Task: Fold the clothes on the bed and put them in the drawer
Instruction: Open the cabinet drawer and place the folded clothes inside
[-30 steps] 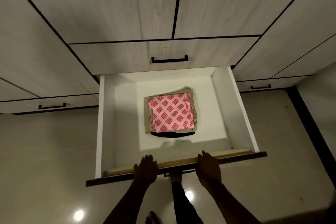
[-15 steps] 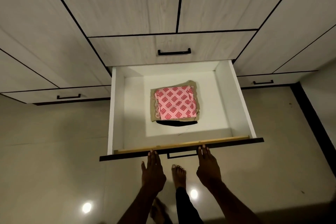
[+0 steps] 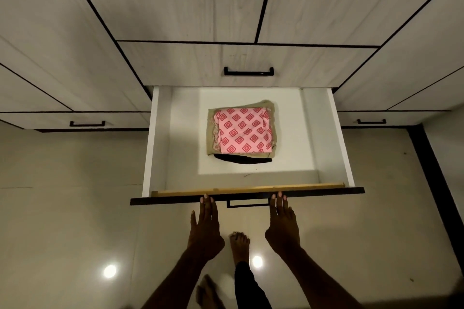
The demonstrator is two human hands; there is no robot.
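A white drawer (image 3: 336, 138) stands pulled out from the wardrobe base. In its middle lies a stack of folded clothes: a pink cloth with red diamonds (image 3: 243, 130) on top, a beige piece (image 3: 266, 104) under it and a black one (image 3: 242, 159) at the bottom. My left hand (image 3: 206, 228) and my right hand (image 3: 282, 224) are flat with fingers extended. Their fingertips touch the dark front panel (image 3: 175, 199) of the drawer, one on each side of its black handle (image 3: 247, 204). Neither hand holds anything.
Wood-grain wardrobe doors rise behind the drawer. A shut drawer with a black handle (image 3: 248, 71) sits just above the open one, and further shut drawers (image 3: 87, 123) (image 3: 371, 121) flank it. My bare feet (image 3: 239, 246) stand on the glossy tiled floor below.
The hands came off the top of the drawer's front edge and now press flat against its front panel. The drawer has slid partly inward, toward the wardrobe.
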